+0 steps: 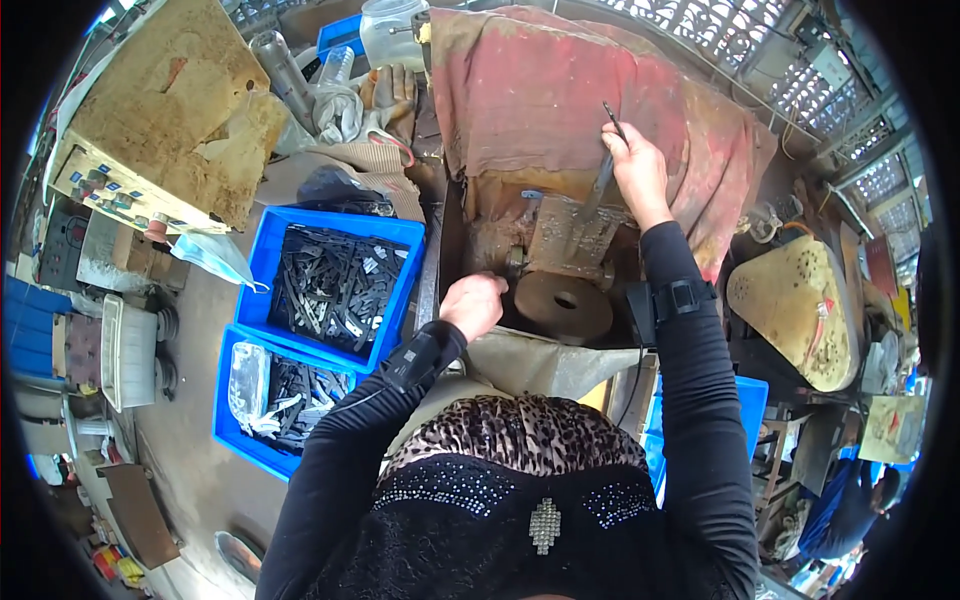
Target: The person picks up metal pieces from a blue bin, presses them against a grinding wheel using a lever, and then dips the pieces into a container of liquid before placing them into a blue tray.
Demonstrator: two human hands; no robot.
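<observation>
My right fingers (620,148) are pinched shut on a thin dark strip (612,120), raised in front of the red cloth (540,95). My left fingers (494,287) curl beside the round disc (560,322); I can't tell whether they grip anything. Dark pieces (335,285) fill a blue bin (340,222) on my left.

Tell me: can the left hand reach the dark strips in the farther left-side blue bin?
Probably yes: the left hand is right of the farther blue bin, whose open top leaves the dark strips uncovered; only its rim and a metal edge stand between.
</observation>
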